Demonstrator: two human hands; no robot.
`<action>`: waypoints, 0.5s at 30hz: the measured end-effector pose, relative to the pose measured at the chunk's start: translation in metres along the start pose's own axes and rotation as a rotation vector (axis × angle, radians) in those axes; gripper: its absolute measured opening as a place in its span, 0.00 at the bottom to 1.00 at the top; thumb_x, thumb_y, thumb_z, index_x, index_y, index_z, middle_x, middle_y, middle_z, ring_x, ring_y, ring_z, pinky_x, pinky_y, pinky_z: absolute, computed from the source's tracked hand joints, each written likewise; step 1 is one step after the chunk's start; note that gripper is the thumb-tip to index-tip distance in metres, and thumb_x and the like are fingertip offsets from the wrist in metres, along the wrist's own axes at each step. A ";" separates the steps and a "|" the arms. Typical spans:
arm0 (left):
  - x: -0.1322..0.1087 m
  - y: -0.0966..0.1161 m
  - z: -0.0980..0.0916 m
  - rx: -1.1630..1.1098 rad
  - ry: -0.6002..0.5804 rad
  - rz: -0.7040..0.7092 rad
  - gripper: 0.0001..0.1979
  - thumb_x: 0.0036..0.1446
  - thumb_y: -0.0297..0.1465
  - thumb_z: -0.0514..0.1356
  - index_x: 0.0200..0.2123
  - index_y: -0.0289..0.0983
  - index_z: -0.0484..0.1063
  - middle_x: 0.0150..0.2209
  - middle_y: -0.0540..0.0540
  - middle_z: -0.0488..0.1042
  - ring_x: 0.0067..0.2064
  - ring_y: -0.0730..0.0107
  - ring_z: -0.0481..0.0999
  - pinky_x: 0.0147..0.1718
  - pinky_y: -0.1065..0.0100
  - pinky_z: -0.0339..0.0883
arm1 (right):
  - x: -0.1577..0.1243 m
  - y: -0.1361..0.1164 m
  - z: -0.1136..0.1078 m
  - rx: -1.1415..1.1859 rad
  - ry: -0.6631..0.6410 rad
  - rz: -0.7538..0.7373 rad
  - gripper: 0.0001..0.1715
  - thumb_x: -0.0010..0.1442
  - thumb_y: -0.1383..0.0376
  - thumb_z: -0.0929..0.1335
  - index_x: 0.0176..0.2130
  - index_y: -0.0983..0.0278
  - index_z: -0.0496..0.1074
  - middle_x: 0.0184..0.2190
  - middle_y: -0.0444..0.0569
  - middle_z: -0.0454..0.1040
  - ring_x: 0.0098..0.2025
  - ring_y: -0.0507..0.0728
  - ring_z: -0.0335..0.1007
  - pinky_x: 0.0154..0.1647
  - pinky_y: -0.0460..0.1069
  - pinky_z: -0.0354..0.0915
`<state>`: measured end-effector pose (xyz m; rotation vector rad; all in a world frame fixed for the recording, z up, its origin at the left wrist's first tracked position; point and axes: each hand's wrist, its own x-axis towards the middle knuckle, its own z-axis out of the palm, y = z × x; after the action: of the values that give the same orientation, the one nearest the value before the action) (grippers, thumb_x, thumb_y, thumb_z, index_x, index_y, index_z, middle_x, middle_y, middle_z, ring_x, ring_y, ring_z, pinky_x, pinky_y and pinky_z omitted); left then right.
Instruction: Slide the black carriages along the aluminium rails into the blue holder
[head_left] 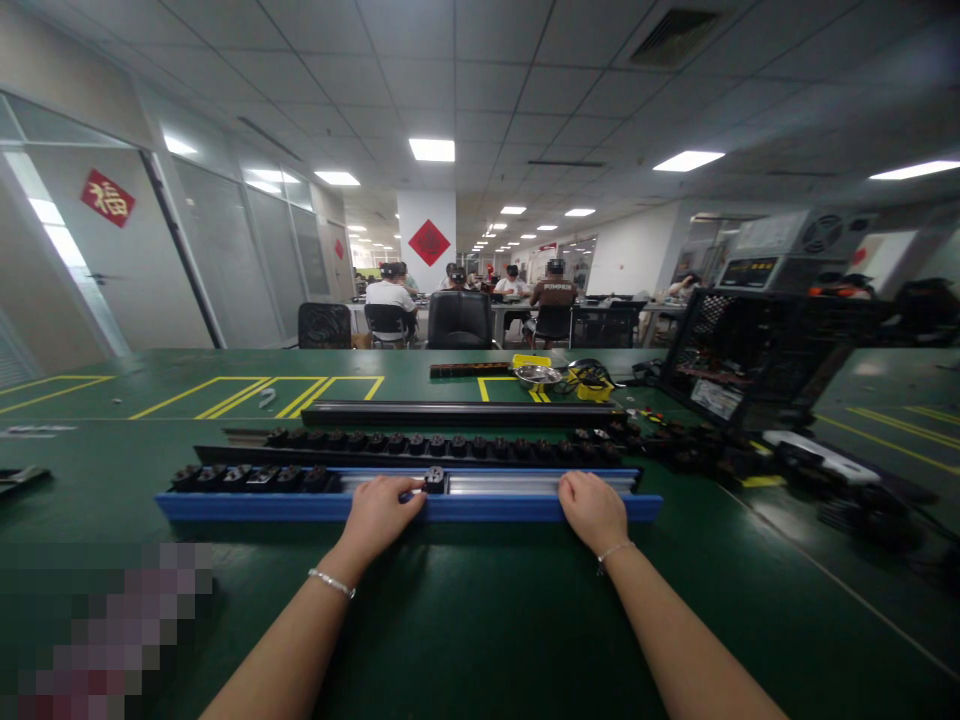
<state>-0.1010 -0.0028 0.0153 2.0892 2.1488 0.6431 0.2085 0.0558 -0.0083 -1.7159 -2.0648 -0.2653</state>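
A long blue track (pixel 300 508) lies across the green table in front of me, with a silvery channel along its top. Several black socket modules (pixel 289 478) sit in its left part. One separate black socket module (pixel 434 480) stands near the track's middle, and the closed thumb and fingers of my left hand (pixel 381 512) are at its left side. Further right, my right hand (pixel 594 510) is closed over the blue track, its fingers curled on the far side and partly hidden. Both wrists wear bracelets.
Behind the blue track lie a black rail with a row of socket modules (pixel 439 446) and another dark rail (pixel 465 412). A metal bowl (pixel 538 375) and yellow trays stand further back. An open computer case (pixel 739 355) and dark parts occupy the right. Several people sit at far desks.
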 end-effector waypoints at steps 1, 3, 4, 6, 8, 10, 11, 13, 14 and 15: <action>0.000 0.000 0.000 -0.004 -0.003 -0.002 0.18 0.53 0.41 0.52 0.43 0.45 0.75 0.43 0.49 0.77 0.48 0.60 0.71 0.50 0.59 0.58 | 0.000 0.000 0.000 0.003 -0.005 0.003 0.16 0.59 0.67 0.58 0.27 0.62 0.70 0.29 0.46 0.73 0.33 0.52 0.63 0.31 0.48 0.49; 0.000 0.001 0.000 -0.010 -0.003 -0.004 0.18 0.53 0.41 0.52 0.43 0.45 0.74 0.44 0.49 0.77 0.49 0.59 0.71 0.51 0.59 0.57 | 0.000 -0.001 -0.001 0.013 -0.020 0.009 0.16 0.59 0.67 0.57 0.27 0.62 0.70 0.29 0.46 0.73 0.32 0.52 0.63 0.31 0.47 0.49; 0.000 0.001 0.000 -0.010 -0.002 -0.005 0.18 0.53 0.41 0.52 0.43 0.45 0.74 0.44 0.49 0.77 0.49 0.59 0.71 0.51 0.58 0.57 | 0.000 -0.001 -0.002 0.019 -0.025 0.013 0.16 0.59 0.67 0.57 0.27 0.62 0.70 0.29 0.46 0.73 0.32 0.52 0.63 0.31 0.47 0.49; 0.000 0.001 0.000 -0.011 -0.002 -0.006 0.18 0.53 0.42 0.52 0.43 0.46 0.74 0.44 0.48 0.77 0.49 0.59 0.70 0.51 0.58 0.56 | 0.000 -0.001 -0.003 0.028 -0.027 0.017 0.16 0.59 0.67 0.58 0.27 0.62 0.70 0.28 0.46 0.73 0.32 0.52 0.63 0.31 0.47 0.49; -0.001 0.000 0.001 -0.014 -0.003 -0.005 0.18 0.53 0.42 0.52 0.44 0.47 0.74 0.44 0.49 0.77 0.49 0.59 0.70 0.52 0.56 0.55 | 0.000 -0.001 -0.003 0.030 -0.019 0.015 0.15 0.58 0.68 0.57 0.27 0.62 0.70 0.28 0.46 0.73 0.32 0.52 0.63 0.31 0.47 0.49; -0.001 0.000 0.001 -0.019 -0.002 -0.003 0.18 0.53 0.42 0.52 0.44 0.48 0.74 0.44 0.49 0.77 0.49 0.59 0.70 0.52 0.55 0.54 | 0.000 -0.001 -0.002 0.023 -0.011 0.008 0.16 0.59 0.68 0.57 0.26 0.62 0.69 0.28 0.46 0.73 0.32 0.52 0.63 0.31 0.47 0.49; -0.001 0.000 0.001 -0.019 -0.002 -0.004 0.18 0.53 0.42 0.52 0.44 0.48 0.74 0.44 0.49 0.76 0.49 0.59 0.70 0.52 0.55 0.54 | 0.000 -0.001 -0.002 0.017 -0.009 0.005 0.16 0.59 0.68 0.57 0.26 0.62 0.69 0.28 0.46 0.72 0.32 0.52 0.63 0.31 0.48 0.48; -0.001 0.001 0.001 -0.015 -0.006 -0.008 0.18 0.54 0.41 0.51 0.44 0.48 0.74 0.44 0.49 0.76 0.49 0.59 0.70 0.52 0.56 0.54 | 0.000 0.000 0.000 0.002 -0.006 0.001 0.16 0.59 0.67 0.57 0.26 0.62 0.69 0.28 0.46 0.72 0.32 0.52 0.63 0.31 0.48 0.48; -0.001 0.001 0.001 -0.013 -0.010 -0.008 0.18 0.54 0.41 0.51 0.44 0.48 0.74 0.44 0.48 0.76 0.49 0.60 0.70 0.52 0.56 0.54 | 0.000 0.000 0.000 -0.005 -0.005 0.001 0.16 0.59 0.67 0.57 0.26 0.62 0.69 0.28 0.46 0.72 0.32 0.52 0.63 0.31 0.48 0.48; -0.001 0.001 0.001 -0.011 -0.013 -0.008 0.18 0.54 0.41 0.51 0.44 0.48 0.74 0.45 0.48 0.76 0.49 0.60 0.70 0.52 0.56 0.54 | 0.000 0.000 0.000 -0.009 -0.005 0.001 0.16 0.59 0.67 0.57 0.26 0.62 0.69 0.28 0.46 0.72 0.32 0.52 0.63 0.31 0.47 0.48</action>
<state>-0.0992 -0.0039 0.0145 2.0717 2.1405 0.6371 0.2085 0.0559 -0.0086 -1.7241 -2.0693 -0.2713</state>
